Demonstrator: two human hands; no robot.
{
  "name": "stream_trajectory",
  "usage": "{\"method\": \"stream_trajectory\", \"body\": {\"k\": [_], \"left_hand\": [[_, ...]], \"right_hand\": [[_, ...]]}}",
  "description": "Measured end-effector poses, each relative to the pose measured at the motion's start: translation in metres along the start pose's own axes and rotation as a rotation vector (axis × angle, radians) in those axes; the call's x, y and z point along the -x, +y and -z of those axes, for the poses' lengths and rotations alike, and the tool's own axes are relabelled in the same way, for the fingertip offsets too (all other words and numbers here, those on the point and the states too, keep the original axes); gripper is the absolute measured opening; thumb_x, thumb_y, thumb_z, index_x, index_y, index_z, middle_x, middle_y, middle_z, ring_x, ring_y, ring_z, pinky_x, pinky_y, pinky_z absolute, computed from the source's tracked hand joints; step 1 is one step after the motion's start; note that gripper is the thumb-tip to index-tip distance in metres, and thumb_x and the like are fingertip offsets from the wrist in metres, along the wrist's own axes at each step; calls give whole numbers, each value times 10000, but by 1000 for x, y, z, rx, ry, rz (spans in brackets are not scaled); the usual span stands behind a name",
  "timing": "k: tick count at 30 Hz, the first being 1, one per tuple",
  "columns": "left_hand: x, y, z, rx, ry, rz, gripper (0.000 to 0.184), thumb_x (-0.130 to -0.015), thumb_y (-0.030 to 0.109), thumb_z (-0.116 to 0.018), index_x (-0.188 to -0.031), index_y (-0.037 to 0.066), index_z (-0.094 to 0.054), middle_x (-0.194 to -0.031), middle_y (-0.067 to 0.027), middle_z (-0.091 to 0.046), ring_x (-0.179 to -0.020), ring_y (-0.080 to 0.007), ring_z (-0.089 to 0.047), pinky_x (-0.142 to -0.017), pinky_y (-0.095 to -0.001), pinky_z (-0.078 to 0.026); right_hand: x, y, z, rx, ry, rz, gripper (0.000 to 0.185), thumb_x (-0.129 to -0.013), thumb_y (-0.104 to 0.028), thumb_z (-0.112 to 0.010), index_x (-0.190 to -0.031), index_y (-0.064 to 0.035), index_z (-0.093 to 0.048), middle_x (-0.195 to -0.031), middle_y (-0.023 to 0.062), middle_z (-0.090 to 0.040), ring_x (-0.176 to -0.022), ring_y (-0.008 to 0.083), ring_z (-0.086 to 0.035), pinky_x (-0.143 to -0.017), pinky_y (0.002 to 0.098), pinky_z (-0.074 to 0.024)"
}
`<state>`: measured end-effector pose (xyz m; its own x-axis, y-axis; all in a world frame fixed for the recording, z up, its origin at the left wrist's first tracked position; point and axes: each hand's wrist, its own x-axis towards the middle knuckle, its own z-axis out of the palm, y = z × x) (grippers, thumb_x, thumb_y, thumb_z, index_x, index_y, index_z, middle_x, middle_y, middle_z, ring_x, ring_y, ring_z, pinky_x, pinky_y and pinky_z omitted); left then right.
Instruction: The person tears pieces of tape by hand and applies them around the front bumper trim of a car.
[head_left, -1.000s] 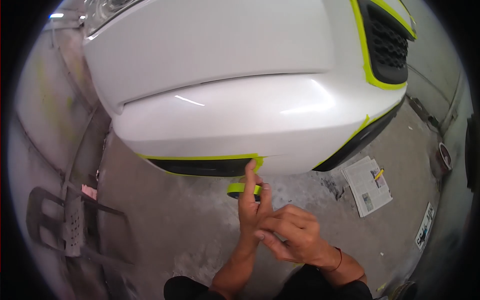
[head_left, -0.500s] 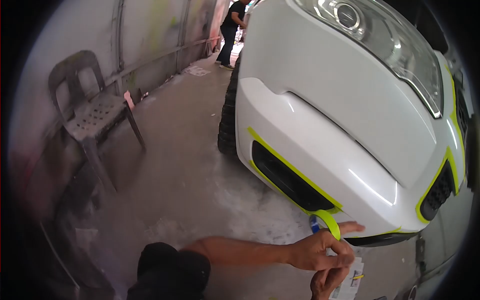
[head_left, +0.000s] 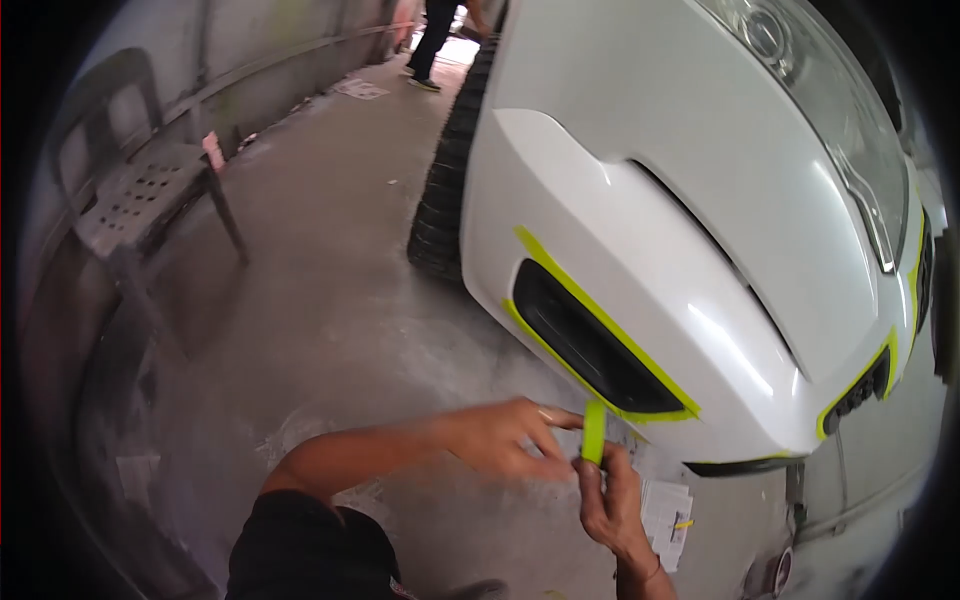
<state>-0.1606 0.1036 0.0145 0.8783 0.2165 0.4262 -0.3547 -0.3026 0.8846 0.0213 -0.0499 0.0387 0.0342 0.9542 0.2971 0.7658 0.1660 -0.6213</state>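
Observation:
In the head view, a roll of bright yellow-green masking tape [head_left: 594, 432] is seen edge-on, just below the bumper's dark vent. My right hand [head_left: 612, 500] pinches its lower end between thumb and fingers. My left hand [head_left: 505, 440] is beside the roll, fingers apart and slightly blurred, with the index fingertip at the roll's edge; whether it touches is hard to tell. The white car bumper [head_left: 570, 210] fills the right side. Around its black vent [head_left: 590, 340] run strips of yellow-green tape [head_left: 610, 328], above and below the opening.
A dusty plastic chair [head_left: 140, 200] stands at the left by the wall. Newspaper [head_left: 665, 520] lies on the floor beyond my right hand. Near the car's tire [head_left: 450, 180], another person [head_left: 433, 45] stands in the back. Another taped grille opening [head_left: 858, 395] is at the right.
My left hand has moved left, off the tape roll, which is now in my right hand. The view has shifted, and the other person shows only from the waist down.

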Motion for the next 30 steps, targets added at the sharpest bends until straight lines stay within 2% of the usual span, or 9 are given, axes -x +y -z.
{"method": "stream_trajectory", "body": {"k": [3, 5, 7, 9, 13, 17, 22, 24, 30], "left_hand": [[32, -27, 43, 110, 374, 304, 249, -983, 214, -640, -1082, 4, -730, -1192, -156, -681, -1148, -224, -632, -979, -324, -486], [38, -38, 52, 104, 531, 388, 297, -1001, 217, -620, -1170, -16, -693, -1209, -130, -673, -1150, -203, -625, -982, -323, -485], [42, -39, 54, 185, 624, 221, 405, -1019, 232, -603, -1333, -21, -577, -1241, -116, -649, -1153, -204, -623, -989, -333, -485], [46, -40, 52, 197, 613, 145, 457, -998, 223, -637, -1377, -11, -537, -1256, -124, -640, -1160, -211, -621, -999, -341, -482], [46, -24, 45, 41, 589, -7, 617, -910, 181, -753, -1441, 13, -487, -1270, -166, -630, -1172, -229, -623, -992, -354, -495], [46, -28, 41, -197, 695, -40, 641, -854, 158, -800, -1415, 15, -524, -1263, -191, -643, -1129, -225, -654, -949, -360, -524], [45, -33, 38, -774, 778, -123, 396, -823, 160, -803, -1185, 31, -704, -958, -149, -739, -814, -251, -716, -772, -357, -553], [43, -31, 37, -824, 779, -119, 355, -816, 160, -802, -1138, 38, -717, -898, -137, -735, -757, -264, -702, -734, -363, -545], [47, -26, 32, -731, 766, 104, 223, -828, 117, -763, -1030, 30, -722, -814, -133, -718, -671, -285, -680, -666, -363, -528]], "right_hand": [[-29, -3, -20, -148, -133, -16, 182, -976, -56, -561, -1152, -13, -553, -1014, 210, -688, -943, 357, -692, -815, 417, -527], [-49, -4, -35, -249, -130, 7, 177, -990, -69, -550, -1158, -15, -569, -1057, 183, -699, -928, 286, -688, -817, 377, -524], [-66, -8, -50, -348, -138, 51, 178, -1005, -81, -539, -1164, -17, -586, -1099, 156, -710, -913, 214, -684, -818, 336, -520], [-76, -9, -60, -375, -93, 91, 175, -958, -48, -590, -1129, -40, -630, -1258, 218, -637, -1216, 406, -602, -992, 439, -493], [-81, 6, -81, -247, 49, 235, 188, -942, -46, -616, -1127, -43, -647, -1336, 235, -586, -1297, 454, -526, -1083, 479, -425], [-83, 20, -94, -192, 114, 257, 211, -916, -45, -649, -1127, -32, -640, -1234, 244, -633, -1202, 439, -588, -1106, 504, -391], [-86, 17, -105, -62, 218, 279, 205, -872, -28, -678, -1073, -7, -643, -995, 203, -688, -976, 371, -671, -1050, 501, -432], [-83, 16, -107, 34, 262, 291, 203, -849, -24, -691, -1046, -2, -647, -841, 150, -673, -816, 326, -669, -972, 483, -468], [-75, 14, -112, 95, 250, 249, 216, -844, -48, -703, -1051, -12, -653, -727, 123, -647, -712, 295, -653, -909, 450, -478]]}}
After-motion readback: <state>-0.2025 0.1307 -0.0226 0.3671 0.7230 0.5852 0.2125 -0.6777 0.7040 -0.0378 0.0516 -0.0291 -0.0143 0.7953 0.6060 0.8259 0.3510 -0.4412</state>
